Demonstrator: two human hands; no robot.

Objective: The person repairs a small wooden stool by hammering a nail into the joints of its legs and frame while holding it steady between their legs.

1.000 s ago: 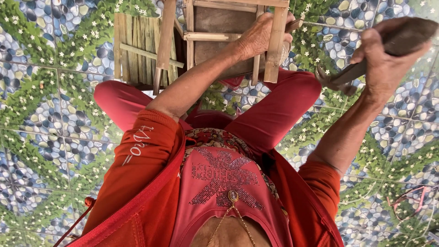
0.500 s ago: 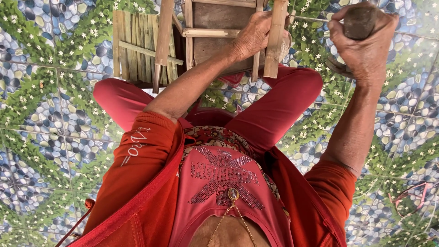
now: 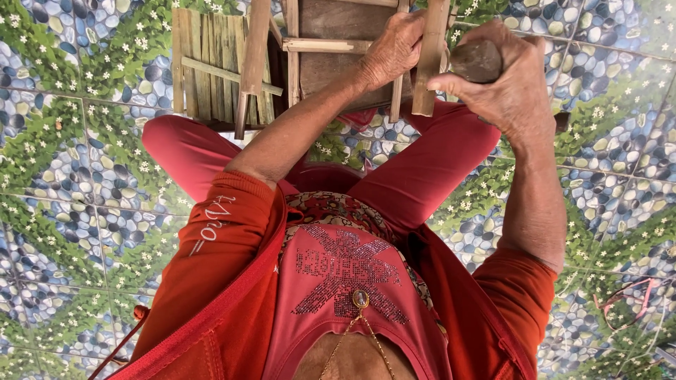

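At twelve o'clock in the head view, the pale slatted bamboo frame (image 3: pixel 331 63) rests across the seated person's red-trousered thighs (image 3: pixel 429 169). The left hand (image 3: pixel 394 49) is clenched around one upright bamboo bar (image 3: pixel 431 56), steadying it. The right hand (image 3: pixel 503 81), at one o'clock, grasps a dark rounded wooden handle (image 3: pixel 476 60), its far end hidden. A sound blow seems to call for the bar held firm and the left fingers kept off the struck spot. A loose slatted bamboo panel (image 3: pixel 211 67) lies at eleven o'clock on the pebble-and-leaf patterned floor tiles (image 3: pixel 63 162), crowding that side.
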